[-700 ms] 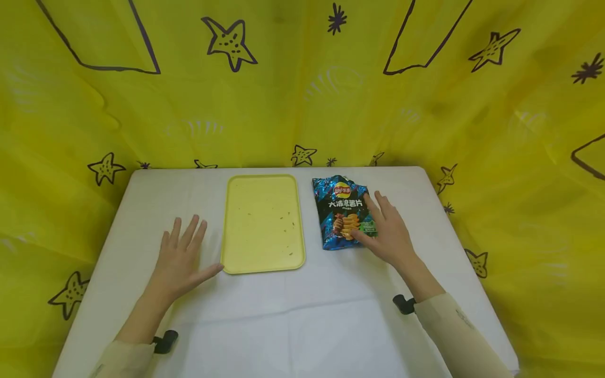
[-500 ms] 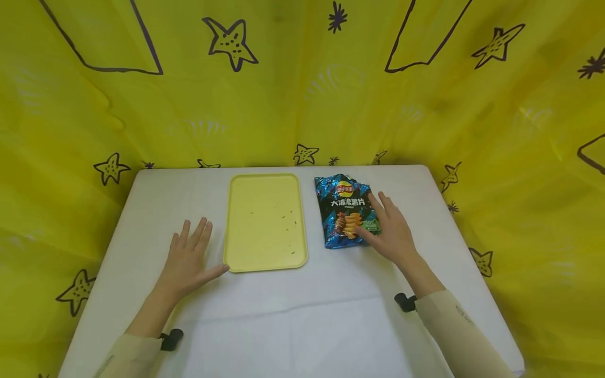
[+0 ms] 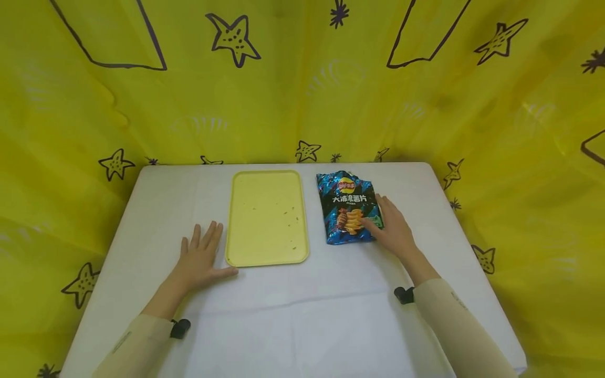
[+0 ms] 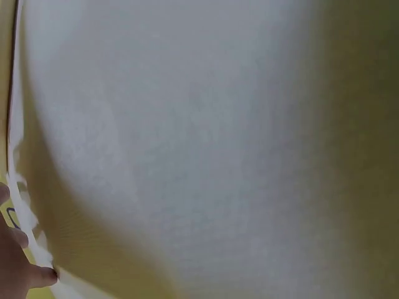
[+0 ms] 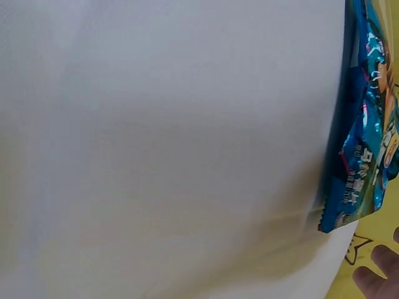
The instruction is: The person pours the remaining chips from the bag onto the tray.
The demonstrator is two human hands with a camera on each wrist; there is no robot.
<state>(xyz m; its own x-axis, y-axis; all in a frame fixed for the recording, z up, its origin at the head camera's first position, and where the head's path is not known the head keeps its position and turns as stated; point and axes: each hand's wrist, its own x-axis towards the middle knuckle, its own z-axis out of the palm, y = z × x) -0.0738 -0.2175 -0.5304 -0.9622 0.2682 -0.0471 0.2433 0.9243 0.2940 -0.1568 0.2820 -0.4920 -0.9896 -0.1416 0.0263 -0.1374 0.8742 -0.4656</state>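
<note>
A blue and black bag of potato chips (image 3: pixel 347 207) lies front side up on the white-covered table, its top edge uneven. My right hand (image 3: pixel 396 228) is at its lower right side, fingers extended along that edge and thumb over the printed front. In the right wrist view, those fingers (image 5: pixel 380 274) show a gap to the bag (image 5: pixel 368 143). My left hand (image 3: pixel 198 262) is spread with straight fingers beside a yellow tray (image 3: pixel 257 241), the thumb near its lower left corner. Whether thumb and tray touch, I cannot tell. Only part of this hand (image 4: pixel 19 268) shows in the left wrist view.
Several small dark crumbs or flecks (image 3: pixel 294 248) lie on the tray, mostly at its right. White cloth (image 3: pixel 293 325) covers the table. A yellow curtain (image 3: pixel 279 105) with drawn stars hangs behind and at both sides. Each wrist bears a small black camera (image 3: pixel 180 328).
My left hand has moved rightward, nearer the tray's lower left corner. The right hand has shifted slightly right and toward me relative to the bag. The head view has tilted a little.
</note>
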